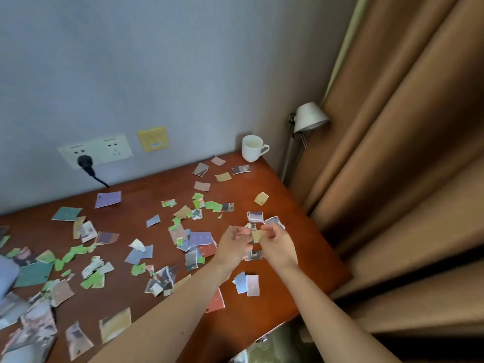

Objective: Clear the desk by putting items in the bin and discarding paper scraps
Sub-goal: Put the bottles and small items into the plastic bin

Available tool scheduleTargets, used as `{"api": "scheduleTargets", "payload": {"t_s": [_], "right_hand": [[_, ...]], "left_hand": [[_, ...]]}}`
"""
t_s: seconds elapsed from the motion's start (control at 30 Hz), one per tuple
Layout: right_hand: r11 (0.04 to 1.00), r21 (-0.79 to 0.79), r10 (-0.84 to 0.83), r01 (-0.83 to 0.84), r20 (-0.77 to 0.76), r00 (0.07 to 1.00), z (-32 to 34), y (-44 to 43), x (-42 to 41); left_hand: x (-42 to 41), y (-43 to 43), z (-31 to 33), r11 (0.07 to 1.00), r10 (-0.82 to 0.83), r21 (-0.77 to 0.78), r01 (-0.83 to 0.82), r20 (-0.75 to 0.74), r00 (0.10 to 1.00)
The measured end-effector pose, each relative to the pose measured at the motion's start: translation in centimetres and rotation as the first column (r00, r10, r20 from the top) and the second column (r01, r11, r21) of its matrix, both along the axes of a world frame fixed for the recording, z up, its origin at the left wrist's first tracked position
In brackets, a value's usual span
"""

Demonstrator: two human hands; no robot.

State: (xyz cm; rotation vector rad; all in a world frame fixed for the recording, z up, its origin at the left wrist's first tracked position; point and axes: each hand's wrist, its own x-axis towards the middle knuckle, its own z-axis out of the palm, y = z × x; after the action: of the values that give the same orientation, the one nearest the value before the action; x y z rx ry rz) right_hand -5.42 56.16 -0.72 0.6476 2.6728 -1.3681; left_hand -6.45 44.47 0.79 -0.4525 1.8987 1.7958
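While both forearms reach over the desk (277,189) | right hand (278,244) pinches tan scrap (257,235) | left hand (233,247) curled, grip unclear

Tan scrap (257,235), between my fingers (265,228): thin matt paper, torn edges.
Scraps (200,238), left of fingers: printed paper, some I read as faintly glossy.
Desk (288,200), beneath fingers: reddish wood, smooth, satin polish.
Mug (252,148), beyond fingers: white ceramic, glossy.
Lamp (310,117), beyond, rightward: metal, dull sheen.
Curtain (406,127), right of fingers: brown cloth, matt.
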Motion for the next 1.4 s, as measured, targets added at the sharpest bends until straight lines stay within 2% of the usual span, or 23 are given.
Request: {"api": "scheduleTargets", "payload": {"t_s": [0.13, 0.2, 0.33, 0.43, 0.7, 0.87, 1.03, 1.13, 1.2, 1.27, 1.33, 1.4], "right_hand": [[0.987, 0.155, 0.039, -0.050, 0.072, 0.997, -1.5, 2.8, 0.0], [0.966, 0.220, 0.111, -0.138, 0.129, 0.985, -2.0, 3.9, 0.1], [0.897, 0.265, 0.288, -0.353, 0.255, 0.923, -3.4, 5.5, -0.2], [0.854, 0.275, 0.356, -0.442, 0.312, 0.881, -4.7, 6.1, -0.4], [0.764, 0.364, 0.402, -0.533, 0.379, 0.834, -7.2, 6.8, -1.1], [0.773, 0.341, 0.410, -0.535, 0.375, 0.831, -7.4, 7.9, -1.1], [0.917, 0.178, 0.304, -0.358, 0.271, 0.913, -6.0, 7.2, -2.5], [0.943, 0.020, 0.321, -0.331, 0.189, 0.928, -5.0, 5.5, -3.6], [0.926, -0.215, 0.344, -0.311, 0.135, 0.929, -4.8, 4.1, -4.3], [0.876, -0.366, 0.380, -0.315, 0.119, 0.917, -4.7, 3.1, -5.2], [0.836, -0.417, 0.441, -0.356, 0.125, 0.889, -4.3, 2.4, -6.0], [0.835, -0.346, 0.494, -0.429, 0.126, 0.860, -4.3, 1.7, -6.8]], "left_hand": [[-0.3, 2.7, -1.4, 0.999, -0.042, 0.016, 0.041, 0.039, 0.998], [-0.4, 3.5, -2.3, 0.998, -0.059, 0.004, 0.059, 0.047, 0.997], [-0.4, 4.8, -4.5, 0.993, -0.104, -0.053, 0.109, 0.084, 0.991], [-0.2, 5.2, -5.6, 0.990, -0.106, -0.079, 0.115, 0.108, 0.988], [-0.5, 5.8, -6.8, 0.990, -0.102, -0.085, 0.114, 0.134, 0.986], [-0.9, 5.9, -7.4, 0.983, -0.132, -0.110, 0.146, 0.129, 0.983], [-2.1, 6.0, -6.8, 0.997, -0.060, -0.045, 0.067, 0.146, 0.987], [-3.2, 5.3, -6.4, 0.998, 0.053, 0.011, -0.056, 0.170, 0.984], [-3.8, 4.3, -6.0, 0.991, 0.128, 0.023, -0.134, 0.183, 0.975], [-4.4, 3.1, -5.8, 0.978, 0.207, -0.006, -0.209, 0.176, 0.962], [-4.5, 1.6, -5.8, 0.965, 0.261, -0.040, -0.258, 0.133, 0.956], [-4.5, 0.3, -6.0, 0.953, 0.302, -0.042, -0.300, 0.100, 0.948]]}}
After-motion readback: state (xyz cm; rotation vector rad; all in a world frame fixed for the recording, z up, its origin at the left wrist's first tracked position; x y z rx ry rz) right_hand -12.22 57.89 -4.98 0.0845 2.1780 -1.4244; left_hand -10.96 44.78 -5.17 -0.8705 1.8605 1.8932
